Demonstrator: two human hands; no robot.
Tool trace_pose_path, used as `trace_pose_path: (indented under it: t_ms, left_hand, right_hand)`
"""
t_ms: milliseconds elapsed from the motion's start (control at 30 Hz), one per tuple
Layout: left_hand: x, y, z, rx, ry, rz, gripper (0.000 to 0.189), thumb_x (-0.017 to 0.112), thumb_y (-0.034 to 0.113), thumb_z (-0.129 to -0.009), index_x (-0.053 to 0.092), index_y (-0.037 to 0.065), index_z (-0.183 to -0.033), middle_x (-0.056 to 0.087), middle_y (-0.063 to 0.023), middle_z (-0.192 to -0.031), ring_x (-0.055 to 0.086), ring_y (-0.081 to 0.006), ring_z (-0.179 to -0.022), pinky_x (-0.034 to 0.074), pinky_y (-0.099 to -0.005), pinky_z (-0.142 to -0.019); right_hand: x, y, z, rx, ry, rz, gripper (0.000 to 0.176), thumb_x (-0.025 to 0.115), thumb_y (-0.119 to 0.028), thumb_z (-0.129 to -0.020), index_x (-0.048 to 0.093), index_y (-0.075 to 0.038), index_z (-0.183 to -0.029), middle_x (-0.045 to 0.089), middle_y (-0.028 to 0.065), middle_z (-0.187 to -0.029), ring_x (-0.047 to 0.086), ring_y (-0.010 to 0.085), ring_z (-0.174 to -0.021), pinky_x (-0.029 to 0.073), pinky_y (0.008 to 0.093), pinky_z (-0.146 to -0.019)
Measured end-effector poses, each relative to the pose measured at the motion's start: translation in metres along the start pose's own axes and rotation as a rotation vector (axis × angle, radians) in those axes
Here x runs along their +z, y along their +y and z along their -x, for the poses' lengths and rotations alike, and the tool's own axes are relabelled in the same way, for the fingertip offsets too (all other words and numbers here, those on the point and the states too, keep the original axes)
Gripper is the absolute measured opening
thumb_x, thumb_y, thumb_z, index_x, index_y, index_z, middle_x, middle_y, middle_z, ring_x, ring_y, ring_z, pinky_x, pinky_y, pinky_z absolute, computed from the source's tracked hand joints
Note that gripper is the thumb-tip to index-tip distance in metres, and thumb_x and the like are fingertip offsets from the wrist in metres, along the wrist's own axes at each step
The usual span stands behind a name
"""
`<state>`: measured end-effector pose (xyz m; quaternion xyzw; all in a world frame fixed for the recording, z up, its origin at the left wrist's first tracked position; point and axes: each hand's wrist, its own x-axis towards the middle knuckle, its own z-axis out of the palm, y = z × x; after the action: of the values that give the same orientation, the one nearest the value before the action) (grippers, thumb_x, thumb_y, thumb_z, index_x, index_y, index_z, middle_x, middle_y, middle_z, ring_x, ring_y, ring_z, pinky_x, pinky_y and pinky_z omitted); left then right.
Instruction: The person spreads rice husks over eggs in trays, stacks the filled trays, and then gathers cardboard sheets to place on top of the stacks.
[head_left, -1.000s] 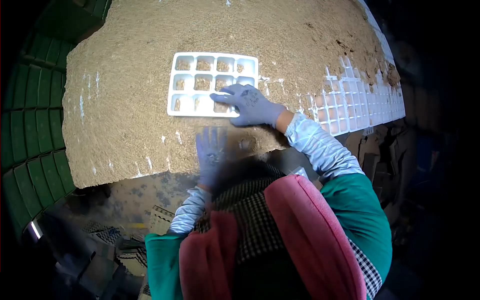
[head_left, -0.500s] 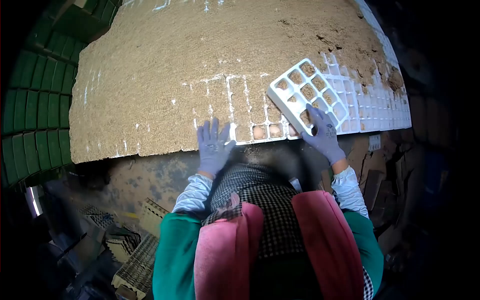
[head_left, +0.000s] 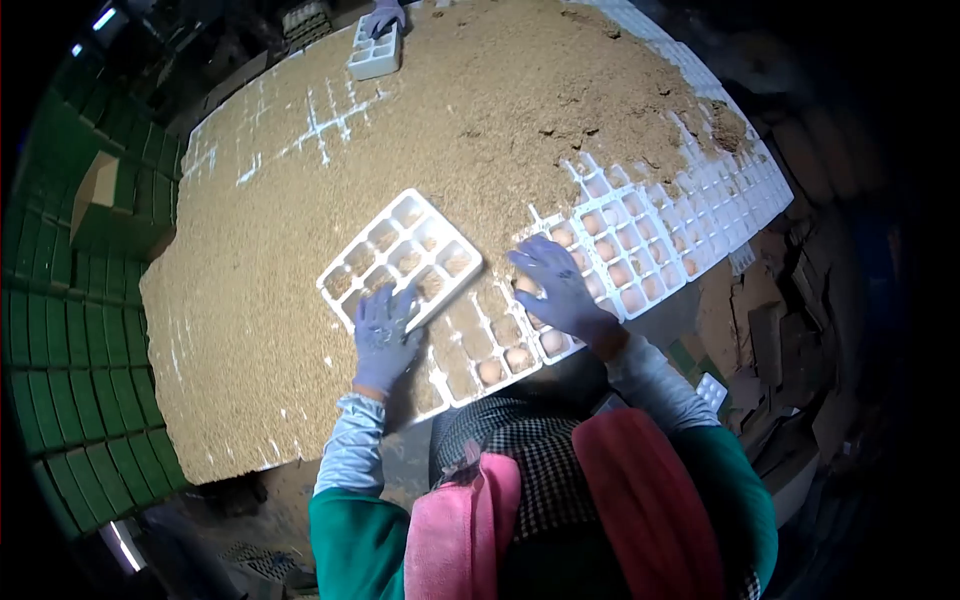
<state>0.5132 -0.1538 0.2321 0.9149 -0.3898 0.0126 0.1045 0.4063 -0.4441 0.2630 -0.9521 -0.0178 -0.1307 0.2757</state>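
A white foam tray with square cells (head_left: 455,272) lies tilted on the husk-like layer, its cells showing brown grains. My gloved left hand (head_left: 384,335) grips its lower edge, fingers over the rim and into the cells. To the right, my gloved right hand (head_left: 562,290) reaches over a row of egg cells, fingers stretched out and palm down. It covers part of that row, so I cannot see what its fingertips touch. Brown eggs (head_left: 489,371) sit in the cells along the near edge. More eggs (head_left: 619,273) fill the uncovered white trays (head_left: 637,313) beyond my right hand.
Brown grainy husk (head_left: 270,300) covers much of the table. At the far edge, another person's gloved hand (head_left: 385,16) is on a white foam tray (head_left: 375,66). Green boxes (head_left: 75,370) are stacked on the left. Flattened cardboard (head_left: 760,300) lies at the right.
The loose tray has passed from my right hand to my left and moved left. My right hand is now over the egg cells. The view has turned, bringing the other person's hand into sight.
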Motion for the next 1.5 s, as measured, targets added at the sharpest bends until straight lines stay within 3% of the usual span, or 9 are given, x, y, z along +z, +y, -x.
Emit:
trace_pose_path:
  t_ms: [200,600,667,767,1100,1133,1200,1267,1500]
  left_hand:
    - [-0.001,-0.122,-0.099,-0.710,0.035,-0.166,0.064,0.062,0.037,-0.080,0.039,0.024,-0.138,0.037,-0.0231,-0.133,0.035,-0.0372,-0.124,0.018,-0.0545,-0.106]
    - [0.067,-0.043,-0.496,-0.250,-0.008,-0.172,0.062,0.060,0.045,-0.079,0.042,0.029,-0.135,0.046,-0.0160,-0.130,0.040,-0.0348,-0.122,0.028,-0.0549,-0.099]
    - [0.079,-0.019,-0.539,-0.102,-0.017,-0.106,0.060,0.060,0.044,-0.078,0.044,0.030,-0.134,0.047,-0.0167,-0.128,0.040,-0.0364,-0.122,0.030,-0.0523,-0.099]
    - [0.091,0.014,-0.566,0.084,-0.036,-0.017,0.054,0.059,0.035,-0.077,0.049,0.033,-0.130,0.045,-0.0148,-0.124,0.043,-0.0367,-0.116,0.031,-0.0490,-0.099]
    - [0.071,0.044,-0.399,0.714,-0.089,0.218,0.057,0.057,0.004,-0.062,0.060,0.019,-0.117,0.048,-0.0160,-0.118,0.045,-0.0342,-0.107,0.037,-0.0446,-0.092]
    - [0.060,0.043,-0.371,0.737,-0.136,0.231,0.059,0.058,0.002,-0.061,0.060,0.019,-0.118,0.048,-0.0163,-0.118,0.045,-0.0337,-0.107,0.038,-0.0445,-0.091]
    - [0.047,0.032,-0.318,0.724,-0.184,0.254,0.067,0.062,0.004,-0.056,0.058,0.021,-0.121,0.046,-0.0166,-0.123,0.040,-0.0371,-0.117,0.034,-0.0476,-0.098]
    - [0.028,0.029,-0.261,0.706,-0.195,0.193,0.072,0.064,0.007,-0.055,0.055,0.023,-0.124,0.045,-0.0166,-0.125,0.037,-0.0396,-0.120,0.031,-0.0494,-0.100]
    - [-0.011,0.036,-0.041,0.170,-0.206,0.042,0.074,0.067,0.011,-0.056,0.052,0.022,-0.127,0.042,-0.0204,-0.124,0.037,-0.0426,-0.117,0.029,-0.0509,-0.101]
  right_hand:
    - [0.010,0.121,0.095,0.448,0.231,0.346,0.059,0.066,-0.028,-0.077,0.047,-0.005,-0.128,0.046,0.0220,-0.129,0.040,0.0414,-0.121,0.031,0.0509,-0.101]
    - [0.024,0.133,0.099,0.567,0.205,0.626,0.052,0.070,-0.034,-0.068,0.055,-0.003,-0.107,0.051,0.0190,-0.112,0.045,0.0410,-0.109,0.037,0.0497,-0.091]
    - [0.028,0.142,0.106,0.796,0.100,0.274,0.053,0.071,-0.033,-0.065,0.056,-0.003,-0.106,0.051,0.0183,-0.112,0.045,0.0397,-0.109,0.038,0.0491,-0.091]
    - [-0.004,0.112,0.066,0.709,0.140,0.355,0.052,0.072,-0.030,-0.064,0.057,-0.003,-0.105,0.051,0.0175,-0.112,0.046,0.0403,-0.108,0.038,0.0495,-0.090]
    - [0.011,0.116,0.085,0.622,0.327,0.361,0.048,0.064,-0.018,-0.071,0.053,0.000,-0.114,0.052,0.0210,-0.116,0.049,0.0405,-0.110,0.039,0.0495,-0.095]
    - [0.027,0.125,0.097,0.800,0.482,-0.009,0.050,0.063,-0.014,-0.073,0.050,0.001,-0.119,0.051,0.0223,-0.119,0.049,0.0411,-0.111,0.038,0.0492,-0.096]
    - [0.032,0.130,0.106,0.949,0.613,-0.407,0.053,0.061,-0.011,-0.076,0.047,0.003,-0.125,0.051,0.0235,-0.121,0.048,0.0417,-0.112,0.038,0.0488,-0.097]
    - [0.018,0.125,0.108,0.502,0.493,0.353,0.053,0.060,-0.007,-0.078,0.044,0.006,-0.127,0.049,0.0242,-0.124,0.046,0.0416,-0.114,0.036,0.0488,-0.099]
    - [-0.006,0.113,0.101,0.367,0.326,0.177,0.048,0.056,-0.020,-0.084,0.047,-0.004,-0.128,0.047,0.0161,-0.127,0.043,0.0325,-0.118,0.026,0.0459,-0.103]
